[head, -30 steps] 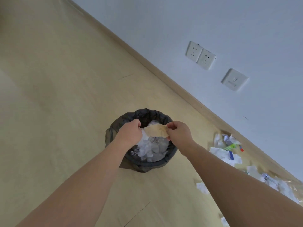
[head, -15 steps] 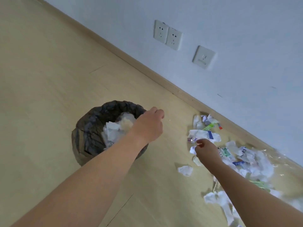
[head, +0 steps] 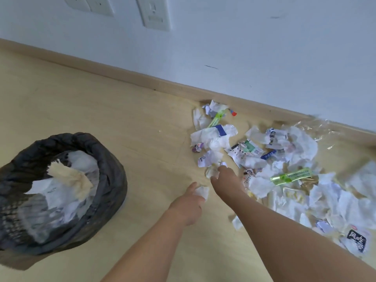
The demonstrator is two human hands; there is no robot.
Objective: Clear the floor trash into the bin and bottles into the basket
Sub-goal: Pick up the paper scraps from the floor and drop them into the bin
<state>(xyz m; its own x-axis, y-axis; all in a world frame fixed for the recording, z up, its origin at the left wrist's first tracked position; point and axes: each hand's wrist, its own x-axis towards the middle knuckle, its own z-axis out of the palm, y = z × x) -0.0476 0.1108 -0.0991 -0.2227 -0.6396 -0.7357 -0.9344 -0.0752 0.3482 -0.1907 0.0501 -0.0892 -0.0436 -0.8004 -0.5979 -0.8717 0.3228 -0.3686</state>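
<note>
A black-lined bin stands at the left, holding white paper and a tan crumpled piece. A pile of crumpled paper and wrappers spreads along the baseboard at the right. My left hand is down on the floor and pinches a small white paper wad. My right hand reaches into the pile's near edge, its fingers curled round a crumpled white scrap. Two green tubes lie in the pile. No basket or bottle is visible.
The pale wooden floor runs between bin and pile. A baseboard and white wall with sockets close off the far side. A black-and-white label lies at the right edge, clear plastic film near the wall.
The tan piece has dropped into the bin. Both hands left the bin and moved right to the pile, and each now holds a paper scrap. The view swung right and closer.
</note>
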